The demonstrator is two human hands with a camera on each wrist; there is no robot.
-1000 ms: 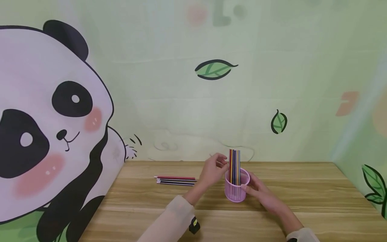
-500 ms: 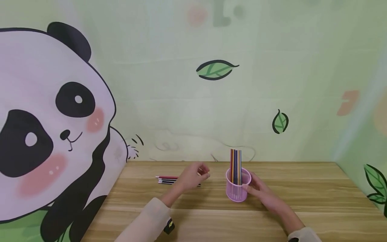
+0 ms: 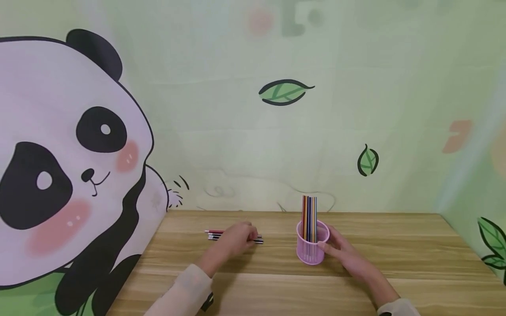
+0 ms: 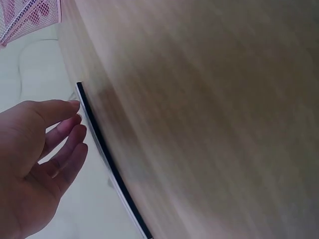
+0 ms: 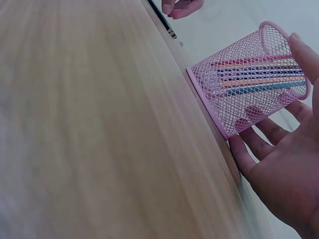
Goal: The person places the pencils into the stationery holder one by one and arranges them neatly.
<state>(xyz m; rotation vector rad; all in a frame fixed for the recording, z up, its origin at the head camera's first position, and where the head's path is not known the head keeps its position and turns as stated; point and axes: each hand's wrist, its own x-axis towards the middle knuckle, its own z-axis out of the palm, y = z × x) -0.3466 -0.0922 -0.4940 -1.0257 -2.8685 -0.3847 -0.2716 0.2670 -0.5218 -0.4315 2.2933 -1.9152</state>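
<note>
Head view: our left hand (image 3: 236,239), loosely spread, has moved from beside the round pink mesh cup (image 3: 304,251) our right hand (image 3: 349,258) grips to slim red and dark pencils (image 3: 216,236) on the woodgrain table (image 3: 276,285), within reach.

It's a child-themed desk corner here, though whether home, classroom or studio cannot be told! A wood-grain table (image 3: 427,254) is backed by a pale green wall covering (image 3: 197,123), the left is filled by a big cartoon panda (image 3: 103,175), printed leaves (image 3: 283,92) are dotted across the far side, and a desk's look is lent by pencils (image 3: 310,215) in a pink mesh cup (image 3: 310,254).
</note>
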